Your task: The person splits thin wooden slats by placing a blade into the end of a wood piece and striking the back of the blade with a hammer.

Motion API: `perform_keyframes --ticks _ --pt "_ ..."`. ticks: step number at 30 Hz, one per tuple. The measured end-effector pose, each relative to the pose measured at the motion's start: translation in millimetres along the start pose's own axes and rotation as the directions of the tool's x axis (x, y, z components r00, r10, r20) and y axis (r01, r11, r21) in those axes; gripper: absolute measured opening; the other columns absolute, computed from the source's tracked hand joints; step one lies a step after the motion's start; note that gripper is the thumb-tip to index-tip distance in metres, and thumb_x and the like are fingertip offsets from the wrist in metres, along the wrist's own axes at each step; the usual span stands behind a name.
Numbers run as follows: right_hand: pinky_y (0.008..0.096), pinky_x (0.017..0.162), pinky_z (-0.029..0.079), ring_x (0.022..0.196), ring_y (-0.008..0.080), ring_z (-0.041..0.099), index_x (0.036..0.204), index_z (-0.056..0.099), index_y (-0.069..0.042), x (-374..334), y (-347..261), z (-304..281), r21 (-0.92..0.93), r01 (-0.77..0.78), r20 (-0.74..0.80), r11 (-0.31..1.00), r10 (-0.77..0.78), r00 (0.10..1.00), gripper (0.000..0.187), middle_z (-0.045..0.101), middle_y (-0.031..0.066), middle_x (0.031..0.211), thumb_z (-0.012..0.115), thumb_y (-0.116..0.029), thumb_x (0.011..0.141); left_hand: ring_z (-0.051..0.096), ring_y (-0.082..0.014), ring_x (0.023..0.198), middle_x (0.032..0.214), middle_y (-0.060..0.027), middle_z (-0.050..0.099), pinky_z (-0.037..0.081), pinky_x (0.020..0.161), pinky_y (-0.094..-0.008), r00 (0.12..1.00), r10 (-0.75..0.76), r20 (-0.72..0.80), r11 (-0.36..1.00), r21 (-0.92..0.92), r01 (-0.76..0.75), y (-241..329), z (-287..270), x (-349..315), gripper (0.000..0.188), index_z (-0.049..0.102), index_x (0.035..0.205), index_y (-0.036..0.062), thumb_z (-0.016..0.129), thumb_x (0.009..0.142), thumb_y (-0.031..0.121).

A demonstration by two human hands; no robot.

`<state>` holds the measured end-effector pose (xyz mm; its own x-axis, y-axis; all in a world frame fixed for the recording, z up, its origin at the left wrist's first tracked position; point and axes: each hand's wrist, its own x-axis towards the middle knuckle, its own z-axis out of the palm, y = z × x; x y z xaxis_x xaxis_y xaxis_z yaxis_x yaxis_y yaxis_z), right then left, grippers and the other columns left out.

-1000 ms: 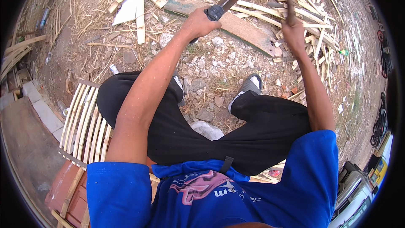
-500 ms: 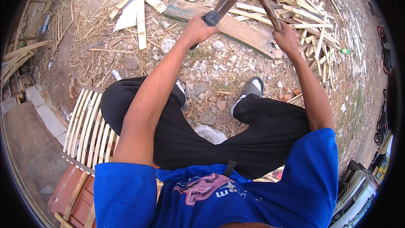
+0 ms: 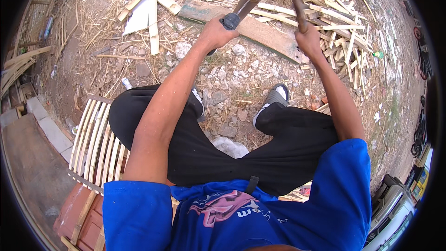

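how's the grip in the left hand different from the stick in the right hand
Colour: the grip is black, the stick brown. Surface: the grip looks wrapped, while the stick looks like bare wood. Lean: in the picture, the grip slants up and to the right from the left hand, the stick up and to the left from the right hand. Shared: each is held in a closed fist.

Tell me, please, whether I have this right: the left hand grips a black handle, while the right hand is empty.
Not quite: the right hand is not empty; it grips a brown stick, as the head view shows. The left hand does grip a black handle.
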<state>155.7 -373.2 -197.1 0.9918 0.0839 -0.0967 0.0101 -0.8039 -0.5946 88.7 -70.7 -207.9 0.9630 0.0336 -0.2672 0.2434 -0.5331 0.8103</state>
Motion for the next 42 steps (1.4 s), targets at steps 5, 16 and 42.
perform_keyframes --ticks 5,16,42 --pt "0.0506 0.086 0.047 0.092 0.0458 0.063 0.1 0.064 -0.001 -13 5 24 -0.159 0.008 0.102 0.987 0.009 0.995 0.029 0.065 0.0288 0.091 0.055 -0.012 0.075 0.066 -0.0343 0.086 0.094 -0.0188 0.069 0.051 0.079 -0.0402 0.998 -0.059 0.024 0.998 -0.019 0.059 -8 1 0 0.049 0.065 0.105 0.0036 0.073 0.067 0.033" --pt "0.0496 0.086 0.049 0.094 0.0441 0.063 0.102 0.063 -0.002 -42 89 24 -0.458 0.0 0.284 0.889 0.146 0.947 0.033 0.066 0.0274 0.096 0.057 -0.015 0.072 0.067 -0.0303 0.084 0.089 -0.017 0.069 0.051 0.077 -0.038 0.995 -0.1 -0.032 0.989 -0.109 0.096 -1 15 -9 0.042 0.063 0.099 0.0015 0.073 0.068 0.029" --pt "0.0498 0.078 0.048 0.087 0.0458 0.062 0.111 0.06 -0.002 -5 -6 25 -0.054 0.144 -0.102 0.988 -0.149 0.984 0.033 0.065 0.0273 0.088 0.057 -0.01 0.078 0.067 -0.0328 0.088 0.094 -0.0207 0.069 0.051 0.08 -0.0395 0.995 -0.093 -0.023 0.993 -0.08 0.09 -5 20 -7 0.051 0.062 0.105 -0.0018 0.074 0.067 0.031"
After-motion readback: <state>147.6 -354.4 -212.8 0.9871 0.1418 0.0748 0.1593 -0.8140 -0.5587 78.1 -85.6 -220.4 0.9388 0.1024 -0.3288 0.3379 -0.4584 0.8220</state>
